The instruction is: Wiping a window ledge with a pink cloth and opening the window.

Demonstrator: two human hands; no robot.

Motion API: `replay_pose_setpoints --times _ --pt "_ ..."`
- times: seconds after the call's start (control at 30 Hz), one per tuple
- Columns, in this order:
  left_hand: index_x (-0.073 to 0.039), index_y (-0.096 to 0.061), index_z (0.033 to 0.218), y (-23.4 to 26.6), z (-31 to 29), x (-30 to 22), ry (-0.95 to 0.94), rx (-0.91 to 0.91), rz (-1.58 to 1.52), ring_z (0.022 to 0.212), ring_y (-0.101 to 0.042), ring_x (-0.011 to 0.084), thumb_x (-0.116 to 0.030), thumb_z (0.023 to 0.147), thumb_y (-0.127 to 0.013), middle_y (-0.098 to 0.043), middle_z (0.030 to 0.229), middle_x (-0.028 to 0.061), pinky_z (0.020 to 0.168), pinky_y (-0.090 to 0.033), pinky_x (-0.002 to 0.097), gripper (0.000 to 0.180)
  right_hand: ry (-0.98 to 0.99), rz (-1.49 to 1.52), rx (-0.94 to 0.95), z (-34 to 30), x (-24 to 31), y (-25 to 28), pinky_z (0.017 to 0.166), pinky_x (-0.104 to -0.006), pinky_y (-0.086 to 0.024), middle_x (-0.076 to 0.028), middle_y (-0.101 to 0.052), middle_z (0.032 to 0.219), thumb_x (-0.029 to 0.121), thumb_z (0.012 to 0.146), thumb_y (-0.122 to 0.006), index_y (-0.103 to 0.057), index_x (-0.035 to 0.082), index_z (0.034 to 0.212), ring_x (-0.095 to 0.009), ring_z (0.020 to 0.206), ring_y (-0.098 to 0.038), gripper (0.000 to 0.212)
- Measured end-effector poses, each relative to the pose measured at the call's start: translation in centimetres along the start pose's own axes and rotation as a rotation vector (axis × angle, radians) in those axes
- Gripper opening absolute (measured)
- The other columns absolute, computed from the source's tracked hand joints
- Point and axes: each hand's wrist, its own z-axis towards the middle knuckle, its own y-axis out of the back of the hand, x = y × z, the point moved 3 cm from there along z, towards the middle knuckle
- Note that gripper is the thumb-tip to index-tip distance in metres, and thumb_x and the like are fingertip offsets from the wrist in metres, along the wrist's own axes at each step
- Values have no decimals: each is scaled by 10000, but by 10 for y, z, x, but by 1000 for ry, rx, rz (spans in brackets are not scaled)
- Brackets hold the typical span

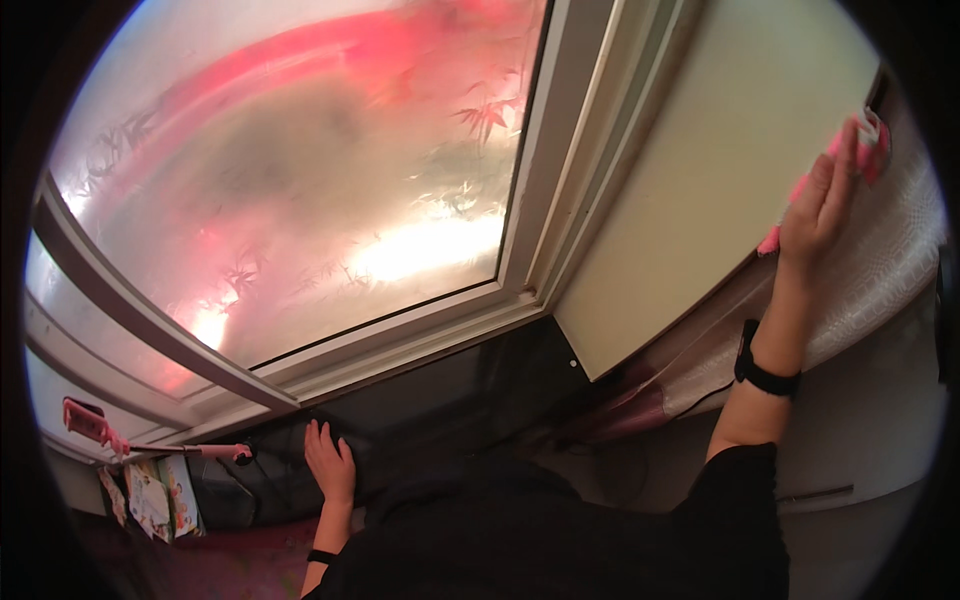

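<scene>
At the upper right, my raised right hand (822,205) presses a pink and white cloth (873,150) against the outer edge of a cream wall panel (720,180). The cloth sticks out past the fingertips and below the palm. A patterned curtain (850,270) hangs just beside this hand. Lower left, my left hand (330,465) rests on a glossy dark windowsill (440,385). Its fingers stretch forward and nothing shows in them.
A white-framed window with frosted, leaf-patterned glass (380,200) fills the upper left. Left of my left hand are a pink phone stand (215,452) and several colourful booklets (180,497). A grey surface (840,430) lies below the curtain.
</scene>
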Motion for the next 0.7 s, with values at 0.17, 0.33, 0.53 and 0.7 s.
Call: replay_pose_setpoints --times 0.17,0.33,0.53,0.7 --pt "16 -521 1283 5 -3 3 5 -17 -5 1355 -383 382 -147 894 -584 -444 1427 215 1095 -328 484 426 -269 -145 127 -61 39 2 1133 -422 -314 -253 -412 1469 60 1016 -419 -446 -45 1405 -364 1399 -362 404" --pt "15 -531 1267 9 -4 1 11 -33 -7 1352 -387 380 -150 887 -588 -451 1418 214 1092 -331 483 418 -320 -196 225 -171 84 7 1143 -490 -286 -274 -364 1492 41 986 -475 -541 -12 1336 -428 1438 -254 360" --pt "19 -532 1262 8 -1 0 22 -17 13 1345 -393 382 -169 895 -577 -455 1414 214 1090 -330 484 415 -651 -83 384 -273 154 19 1103 -515 -338 -304 -366 1475 -4 965 -510 -617 -6 1240 -451 1400 -322 294" --pt "23 -533 1261 13 -1 -2 24 -34 -8 1336 -400 386 -171 890 -582 -463 1404 215 1088 -332 487 421 -829 101 451 -286 181 53 1018 -422 -439 -187 -610 1235 3 974 -492 -597 -40 1239 -345 1190 -549 289"
